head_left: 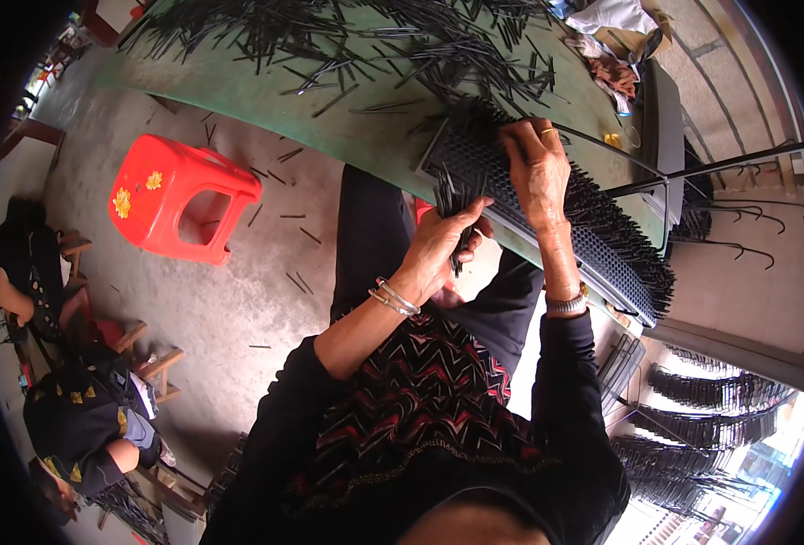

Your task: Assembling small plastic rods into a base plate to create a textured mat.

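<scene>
— Grey floor (pixel 238 309) below with a red stool (pixel 138 195) on it, and a green table (pixel 366 145) strewn with loose black sticks (pixel 438 54). Where are the hands?

— Left hand (pixel 438 243) is by the table's near edge, fingers closed around a bundle of thin black sticks (pixel 456 193), beside the near end of a black perforated rack (pixel 593 254).

— And the right?

— Right hand (pixel 540 177) is over that rack, fingers bent downward; I can't tell whether they pinch anything. Black pieces bristle densely along the rack's far side.
</scene>
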Available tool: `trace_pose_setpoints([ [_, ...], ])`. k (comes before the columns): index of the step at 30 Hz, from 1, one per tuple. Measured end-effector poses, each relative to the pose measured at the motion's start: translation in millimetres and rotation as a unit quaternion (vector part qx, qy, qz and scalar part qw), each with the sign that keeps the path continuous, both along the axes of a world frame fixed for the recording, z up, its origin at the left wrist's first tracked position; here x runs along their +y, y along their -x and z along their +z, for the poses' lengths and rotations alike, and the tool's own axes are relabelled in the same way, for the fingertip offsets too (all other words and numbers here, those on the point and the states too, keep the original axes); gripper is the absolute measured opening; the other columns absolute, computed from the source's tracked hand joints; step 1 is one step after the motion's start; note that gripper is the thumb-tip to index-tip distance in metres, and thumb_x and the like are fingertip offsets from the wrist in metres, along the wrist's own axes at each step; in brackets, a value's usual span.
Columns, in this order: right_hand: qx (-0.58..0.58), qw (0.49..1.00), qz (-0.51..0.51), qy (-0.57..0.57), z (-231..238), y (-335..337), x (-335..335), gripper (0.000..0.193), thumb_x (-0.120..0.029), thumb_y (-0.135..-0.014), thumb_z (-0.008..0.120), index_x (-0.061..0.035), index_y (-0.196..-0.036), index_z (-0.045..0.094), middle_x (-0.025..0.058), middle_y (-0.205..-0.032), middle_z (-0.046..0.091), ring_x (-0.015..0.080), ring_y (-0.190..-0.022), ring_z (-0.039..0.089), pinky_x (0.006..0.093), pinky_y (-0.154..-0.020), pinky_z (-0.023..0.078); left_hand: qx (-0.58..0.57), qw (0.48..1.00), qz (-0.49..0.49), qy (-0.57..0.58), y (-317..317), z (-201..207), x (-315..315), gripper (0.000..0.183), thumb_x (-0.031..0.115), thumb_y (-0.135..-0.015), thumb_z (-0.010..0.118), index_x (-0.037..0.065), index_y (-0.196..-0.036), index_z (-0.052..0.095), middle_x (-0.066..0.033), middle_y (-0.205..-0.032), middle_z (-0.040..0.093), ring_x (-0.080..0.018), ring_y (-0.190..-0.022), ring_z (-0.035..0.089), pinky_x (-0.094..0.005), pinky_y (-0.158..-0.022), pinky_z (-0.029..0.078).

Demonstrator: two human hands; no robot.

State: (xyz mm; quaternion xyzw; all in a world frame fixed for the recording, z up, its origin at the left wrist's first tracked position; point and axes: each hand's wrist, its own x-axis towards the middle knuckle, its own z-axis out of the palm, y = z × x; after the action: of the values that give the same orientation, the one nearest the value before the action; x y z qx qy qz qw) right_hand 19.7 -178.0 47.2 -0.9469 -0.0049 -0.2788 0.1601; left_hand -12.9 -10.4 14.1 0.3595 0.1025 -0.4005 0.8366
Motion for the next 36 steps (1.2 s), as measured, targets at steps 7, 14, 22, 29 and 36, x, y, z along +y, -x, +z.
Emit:
trace_pose_setpoints([
  [7,-0.109,0.993,0.009,0.032,-9,0,3,0.006,-0.006,-0.084,0.064,-0.0056,-0.09,0.063,0.0083,-0.089,0.06,0.029,-0.084,0.059,0.0378,-0.073,0.049,-0.005,1.0,-0.014,0.007,-3,-5,3,0.028,0.028,-0.093,0.065,0.002,-0.104,0.066,-0.003,-0.071,0.06,-0.0048,-0.051,0.044,-0.0191,-0.041,0.029],
  [14,-0.048,0.997,-0.065,-0.004,1,-2,3,0.007,-0.014,-0.083,0.069,-0.01,-0.089,0.069,0.0074,-0.09,0.062,0.0275,-0.082,0.062,0.0379,-0.072,0.049,-0.023,0.999,-0.014,-0.019,-4,0,0,0.028,0.027,-0.093,0.064,0.002,-0.106,0.066,-0.0073,-0.075,0.065,-0.0054,-0.053,0.046,-0.0189,-0.041,0.031],
  [22,0.015,0.995,-0.082,-0.052,3,-4,-6,0.014,-0.023,-0.084,0.07,-0.0126,-0.093,0.072,0.0073,-0.089,0.062,0.025,-0.08,0.064,0.0363,-0.07,0.049,-0.033,0.999,-0.014,-0.017,-4,8,-2,0.029,0.03,-0.091,0.067,0.006,-0.107,0.069,-0.0077,-0.075,0.067,-0.0063,-0.056,0.051,-0.0181,-0.042,0.032],
  [29,0.039,0.993,-0.091,-0.066,7,13,-3,0.025,-0.023,-0.087,0.069,-0.0079,-0.106,0.07,0.0089,-0.091,0.064,0.0207,-0.083,0.064,0.0336,-0.074,0.05,-0.037,0.999,-0.03,-0.015,-4,15,-2,0.029,0.03,-0.09,0.069,0.007,-0.106,0.07,-0.008,-0.071,0.067,-0.0064,-0.049,0.048,-0.0189,-0.038,0.028],
  [36,0.301,0.859,0.095,-0.402,29,45,-1,0.029,-0.018,-0.093,0.063,0.0039,-0.112,0.065,0.0106,-0.096,0.069,0.0154,-0.091,0.064,0.0286,-0.084,0.049,-0.09,0.99,-0.071,-0.088,-6,17,1,0.033,0.03,-0.093,0.065,0.003,-0.111,0.067,-0.0059,-0.072,0.064,-0.0053,-0.054,0.046,-0.0194,-0.044,0.03],
])
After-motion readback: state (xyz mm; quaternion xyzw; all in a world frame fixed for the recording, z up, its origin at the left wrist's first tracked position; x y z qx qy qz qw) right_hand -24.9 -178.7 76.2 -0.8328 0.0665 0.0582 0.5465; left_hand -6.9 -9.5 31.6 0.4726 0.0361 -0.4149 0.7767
